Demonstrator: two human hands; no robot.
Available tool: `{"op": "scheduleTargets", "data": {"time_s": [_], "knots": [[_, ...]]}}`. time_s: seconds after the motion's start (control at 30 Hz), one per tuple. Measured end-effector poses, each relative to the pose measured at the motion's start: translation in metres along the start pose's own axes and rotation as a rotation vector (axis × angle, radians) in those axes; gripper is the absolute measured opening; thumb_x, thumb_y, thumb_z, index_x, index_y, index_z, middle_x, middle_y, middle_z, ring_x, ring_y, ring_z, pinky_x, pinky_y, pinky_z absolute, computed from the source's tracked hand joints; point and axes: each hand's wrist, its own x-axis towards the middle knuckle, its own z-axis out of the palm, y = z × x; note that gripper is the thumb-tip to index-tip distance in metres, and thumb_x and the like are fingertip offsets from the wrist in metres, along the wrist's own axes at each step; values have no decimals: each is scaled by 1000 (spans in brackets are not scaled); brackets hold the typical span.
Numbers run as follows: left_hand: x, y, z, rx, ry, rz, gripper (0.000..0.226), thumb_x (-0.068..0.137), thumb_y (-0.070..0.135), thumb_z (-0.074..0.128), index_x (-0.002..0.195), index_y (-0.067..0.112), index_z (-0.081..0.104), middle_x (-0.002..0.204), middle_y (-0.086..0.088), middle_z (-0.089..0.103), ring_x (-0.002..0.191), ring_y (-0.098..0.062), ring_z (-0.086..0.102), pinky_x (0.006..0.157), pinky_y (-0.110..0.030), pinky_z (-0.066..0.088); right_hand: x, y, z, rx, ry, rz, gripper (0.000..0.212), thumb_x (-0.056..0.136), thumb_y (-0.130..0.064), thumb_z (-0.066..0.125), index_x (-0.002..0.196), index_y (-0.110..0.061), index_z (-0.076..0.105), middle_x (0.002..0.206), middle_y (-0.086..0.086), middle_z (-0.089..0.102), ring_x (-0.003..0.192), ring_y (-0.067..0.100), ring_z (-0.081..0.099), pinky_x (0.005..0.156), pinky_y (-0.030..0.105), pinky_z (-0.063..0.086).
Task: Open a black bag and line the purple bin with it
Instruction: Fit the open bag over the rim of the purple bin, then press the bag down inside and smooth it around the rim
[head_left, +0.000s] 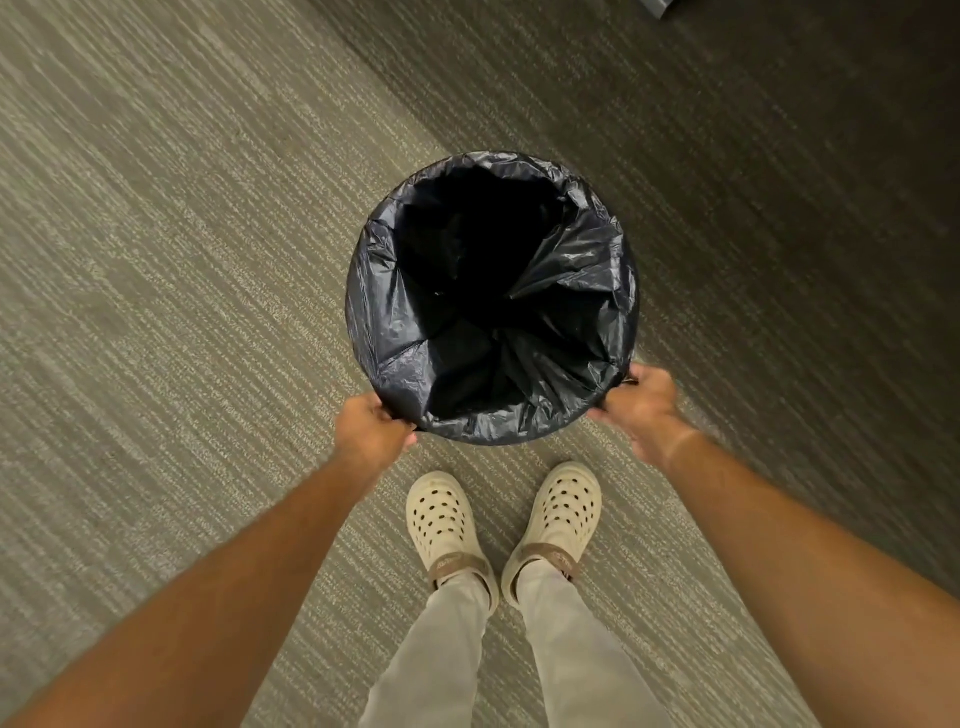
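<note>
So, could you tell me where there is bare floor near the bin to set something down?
Bare carpet lies left of the black bag, and more beyond it. The near side is crowded: left hand, right hand and shoes.

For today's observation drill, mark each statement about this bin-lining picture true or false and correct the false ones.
1. The bag is folded over the whole rim. True.
2. Both hands, left and right, grip the bag at the near rim. True.
3. The bin stands on a table. False: it stands on carpet.
4. The person is barefoot. False: they wear pale clogs.
5. The bag holds rubbish. False: none shows inside.
</note>
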Motion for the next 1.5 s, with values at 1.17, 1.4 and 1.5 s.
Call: {"op": "scheduleTargets", "data": {"time_s": [1.17, 1.4, 1.5], "knots": [[66, 54, -36, -369, 203, 41, 26, 98, 6, 51, 79, 16, 65, 81, -2, 66, 74, -15, 60, 61, -23, 53, 41, -67, -7, 60, 66, -52, 16, 93, -1, 54, 89, -10, 66, 81, 5, 69, 74, 17, 62, 66, 34, 58], [48, 81, -37, -263, 626, 334, 18, 96, 16, 53, 113, 14, 54, 115, -5, 54, 95, -10, 52, 94, -26, 50, 26, -82, -5, -337, 589, -529, 21, 94, -23, 54, 113, -19, 61, 105, -2, 54, 105, 16, 53, 88, 23, 37], [18, 99, -18, 30, 577, 922, 20, 91, 10, 55, 110, 5, 58, 110, -7, 48, 99, -16, 53, 85, -23, 49, -7, -100, 19, -561, 501, -1196, 25, 86, -10, 55, 109, -10, 65, 103, 8, 57, 100, 19, 51, 88, 28, 38]]}}
